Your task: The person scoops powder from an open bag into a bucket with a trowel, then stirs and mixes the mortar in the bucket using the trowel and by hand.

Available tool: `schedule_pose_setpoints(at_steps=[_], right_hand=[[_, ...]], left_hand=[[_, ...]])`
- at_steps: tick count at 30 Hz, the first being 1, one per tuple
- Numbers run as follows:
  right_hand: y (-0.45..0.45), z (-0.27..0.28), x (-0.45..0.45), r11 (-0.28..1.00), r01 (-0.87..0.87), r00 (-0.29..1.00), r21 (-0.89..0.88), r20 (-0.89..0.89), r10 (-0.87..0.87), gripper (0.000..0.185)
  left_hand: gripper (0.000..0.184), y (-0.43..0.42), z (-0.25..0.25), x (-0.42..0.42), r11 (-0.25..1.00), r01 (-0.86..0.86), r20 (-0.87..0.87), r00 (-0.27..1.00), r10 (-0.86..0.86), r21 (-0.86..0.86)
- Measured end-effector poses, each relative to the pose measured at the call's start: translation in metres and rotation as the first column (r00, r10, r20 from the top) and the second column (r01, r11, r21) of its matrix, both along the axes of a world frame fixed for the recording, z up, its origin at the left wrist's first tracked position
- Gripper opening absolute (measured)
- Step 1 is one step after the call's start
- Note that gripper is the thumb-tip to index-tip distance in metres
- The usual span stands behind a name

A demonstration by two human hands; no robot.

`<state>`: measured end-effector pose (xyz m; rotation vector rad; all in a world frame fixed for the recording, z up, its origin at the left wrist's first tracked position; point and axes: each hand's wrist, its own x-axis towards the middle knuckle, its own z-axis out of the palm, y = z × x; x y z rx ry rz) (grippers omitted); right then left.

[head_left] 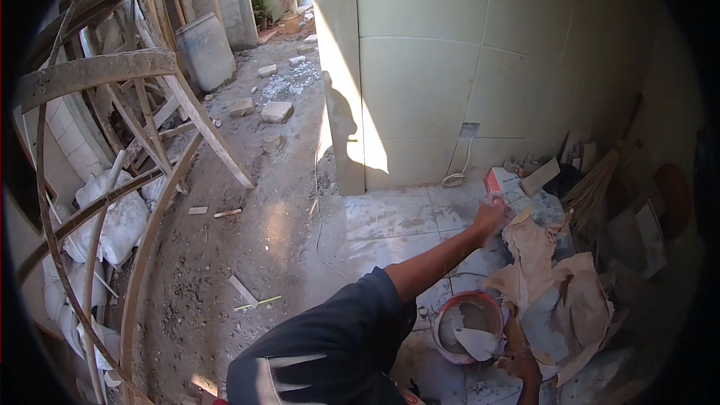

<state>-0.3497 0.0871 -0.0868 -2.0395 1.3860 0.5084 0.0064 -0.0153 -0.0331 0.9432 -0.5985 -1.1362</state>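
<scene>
My left hand is stretched out at the upper left edge of a torn brown paper bag; its fingers look curled, and what they hold is unclear. Lower down, my right hand is closed at the handle end of a trowel. The trowel's blade lies over a round reddish bucket with grey material inside. Grey powder shows in the open bag, right of the bucket.
A red and white box, tile scraps and a straw broom stand by the wall. A cable hangs from a wall opening. Wooden frames, white sacks and a grey barrel are at left.
</scene>
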Motion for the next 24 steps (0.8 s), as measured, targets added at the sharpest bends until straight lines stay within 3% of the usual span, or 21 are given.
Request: schedule_pose_setpoints(at_steps=[3, 5, 6, 10, 11, 13, 14, 15, 16, 18, 20, 21, 24], right_hand=[[-0.004, -0.021, -0.011, 0.998, -0.051, 0.997, -0.027, 0.054, 0.053, 0.039], [0.003, -0.017, -0.007, 0.991, 0.002, 1.000, -0.134, 0.030, 0.002, 0.039], [0.001, -0.022, -0.011, 0.995, 0.038, 0.998, -0.089, 0.053, -0.033, 0.038], [0.004, -0.020, -0.008, 0.980, 0.195, 0.977, 0.031, 0.080, -0.197, 0.037], [0.004, -0.025, -0.012, 0.990, 0.116, 0.982, -0.085, 0.158, -0.102, 0.038], [0.009, -0.011, -0.003, 0.994, 0.093, 0.986, -0.064, 0.147, -0.083, 0.042], [0.014, -0.008, 0.001, 0.983, 0.033, 0.986, -0.182, 0.166, -0.003, 0.032], [0.017, 0.019, 0.021, 0.991, 0.134, 0.978, -0.025, 0.167, -0.128, 0.033], [0.020, 0.002, 0.013, 0.976, 0.023, 0.996, -0.218, 0.084, -0.004, 0.034], [0.022, 0.018, 0.028, 0.980, 0.177, 0.983, -0.090, 0.059, -0.172, 0.036], [0.021, 0.022, 0.032, 0.988, 0.126, 0.992, -0.087, -0.007, -0.127, 0.035], [0.019, 0.015, 0.027, 0.993, 0.068, 0.997, -0.095, 0.044, -0.064, 0.033], [0.019, 0.015, 0.034, 0.988, 0.137, 0.991, -0.077, 0.011, -0.136, 0.041]], left_hand=[[0.033, 0.010, 0.006, -0.002, 0.999, 0.023, -0.117, 0.993, -0.018, 0.041], [0.031, 0.020, 0.003, -0.004, 0.991, 0.018, -0.178, 0.984, 0.006, 0.133], [0.032, 0.016, -0.010, 0.001, 0.984, 0.091, -0.226, 0.973, -0.054, 0.155], [0.029, 0.026, -0.003, 0.007, 0.988, 0.055, -0.209, 0.978, -0.024, 0.144], [0.028, 0.030, 0.006, 0.008, 0.988, 0.032, -0.237, 0.972, 0.005, 0.152], [0.026, 0.035, 0.011, 0.009, 0.988, -0.004, -0.259, 0.965, 0.044, 0.152], [0.026, 0.034, 0.009, 0.009, 0.989, -0.009, -0.262, 0.964, 0.047, 0.144], [0.028, 0.022, -0.017, 0.016, 0.997, 0.044, -0.264, 0.964, -0.026, 0.062], [0.024, 0.037, 0.009, 0.015, 0.993, 0.001, -0.313, 0.949, 0.037, 0.121], [0.020, 0.033, 0.002, 0.025, 0.992, 0.042, -0.290, 0.957, -0.005, 0.122], [0.012, 0.033, 0.005, 0.032, 0.989, 0.039, -0.373, 0.928, 0.018, 0.145], [0.014, 0.035, 0.009, 0.035, 0.991, 0.051, -0.372, 0.928, 0.000, 0.127], [0.014, 0.038, 0.014, 0.044, 0.991, 0.084, -0.383, 0.923, -0.037, 0.106]])
